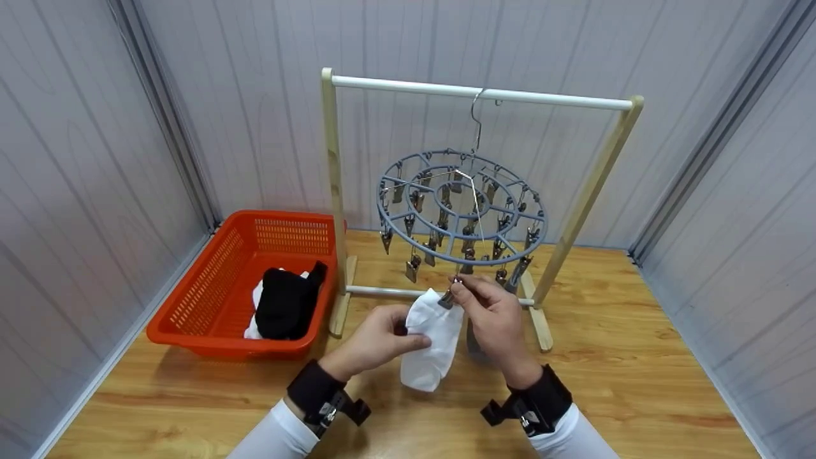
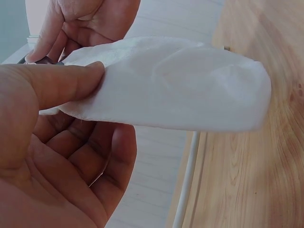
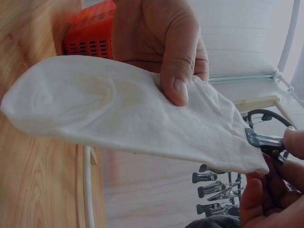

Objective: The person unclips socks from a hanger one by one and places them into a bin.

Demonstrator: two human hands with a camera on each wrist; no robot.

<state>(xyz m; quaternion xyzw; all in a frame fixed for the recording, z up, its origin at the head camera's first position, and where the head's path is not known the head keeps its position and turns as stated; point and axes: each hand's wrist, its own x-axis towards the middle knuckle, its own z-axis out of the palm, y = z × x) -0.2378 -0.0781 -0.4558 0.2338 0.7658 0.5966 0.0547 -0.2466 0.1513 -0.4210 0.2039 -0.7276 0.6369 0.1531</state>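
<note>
A white sock (image 1: 428,366) hangs toe down in front of the round clip hanger. My left hand (image 1: 381,338) pinches its side, thumb across the front, as the left wrist view also shows. Above it, my right hand (image 1: 498,319) grips a metal clip (image 1: 447,298) between thumb and fingers. In the right wrist view, that clip (image 3: 262,138) has its jaws over the edge of the sock's cuff (image 3: 247,152). Behind my right hand a grey sock (image 1: 477,344) hangs, mostly hidden.
The grey round hanger (image 1: 408,241), with several metal clips, hangs by its hook (image 1: 477,118) from the white bar (image 1: 408,87) of a wooden stand (image 1: 333,159). At the left, an orange basket (image 1: 191,290) holds black clothing (image 1: 287,303) and white cloth (image 1: 252,328).
</note>
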